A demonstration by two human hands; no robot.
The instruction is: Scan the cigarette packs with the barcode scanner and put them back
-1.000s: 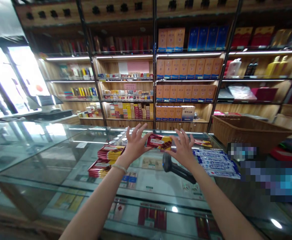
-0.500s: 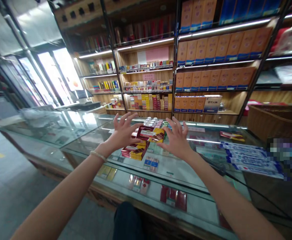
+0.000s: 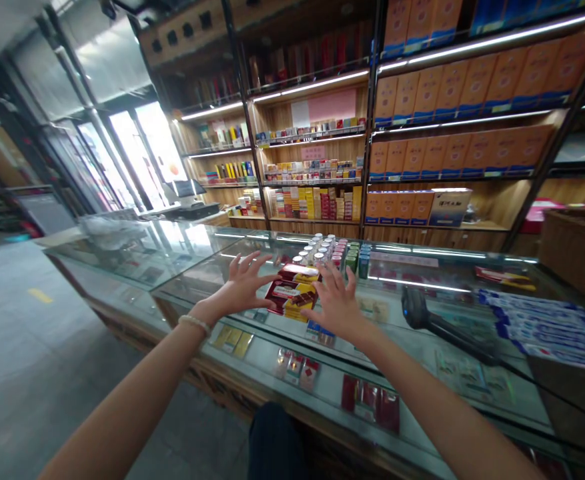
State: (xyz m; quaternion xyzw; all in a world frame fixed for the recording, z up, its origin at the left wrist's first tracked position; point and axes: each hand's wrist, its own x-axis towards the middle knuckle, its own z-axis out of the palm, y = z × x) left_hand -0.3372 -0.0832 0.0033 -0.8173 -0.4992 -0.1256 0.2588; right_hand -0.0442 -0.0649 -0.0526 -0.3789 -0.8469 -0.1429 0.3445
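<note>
Dark-red and yellow chocolate packets (image 3: 292, 295) lie stacked on the glass counter, with a white label and a chocolate picture on the top face. Just behind the front packet, another packet surface (image 3: 299, 272) catches glare. My left hand (image 3: 237, 287) has its thumb and forefinger at the packets' left end, its other fingers spread upward. At the right end, my right hand (image 3: 336, 300) curves its fingers and thumb around the edge. Exactly which packet the fingertips press is hard to make out. Blue cigarette packs (image 3: 321, 333) show partly beneath the right hand.
Small white-capped bottles (image 3: 318, 248) and green boxes (image 3: 352, 259) stand behind the packets. A black handheld scanner (image 3: 422, 313) with its cable lies to the right, near blue-and-white sachets (image 3: 527, 327). Another packet (image 3: 505, 277) lies farther back. The glass counter (image 3: 182, 293) extends left.
The view has swung left, so the counter appears farther right. Both hands have lowered with the chocolate packet toward the stack. The scanner shows more fully.
</note>
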